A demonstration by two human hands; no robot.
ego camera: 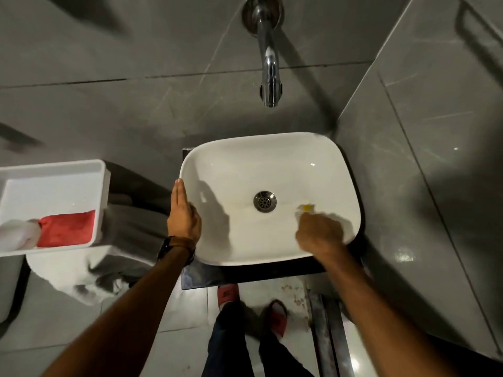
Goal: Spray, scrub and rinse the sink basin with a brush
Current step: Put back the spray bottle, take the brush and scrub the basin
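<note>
- Head view looks straight down on a white sink basin (272,159) sitting on a dark tabletop (201,276) against a grey tiled wall.
- A chrome tap (268,61) sticks out from the wall above the basin; no water shows under its spout.
- The left hand (183,213) lies flat and open along the basin's left rim, fingers straight and together, touching the edge. A dark watch (167,247) sits on that wrist.
- The right hand (319,232) is down inside the basin on its right side, closed around a brush (306,208); only a blurred yellow tip shows past the fingers, just right of the drain (264,201).
- The brush itself is too smeared to tell its shape.
- Off to the left stands a white tray (54,170) holding a red cloth (68,228) and a pale bottle (17,235) lying beside it, touching.
- Below the tabletop, on the floor, the person's feet wear red slippers (227,293).
</note>
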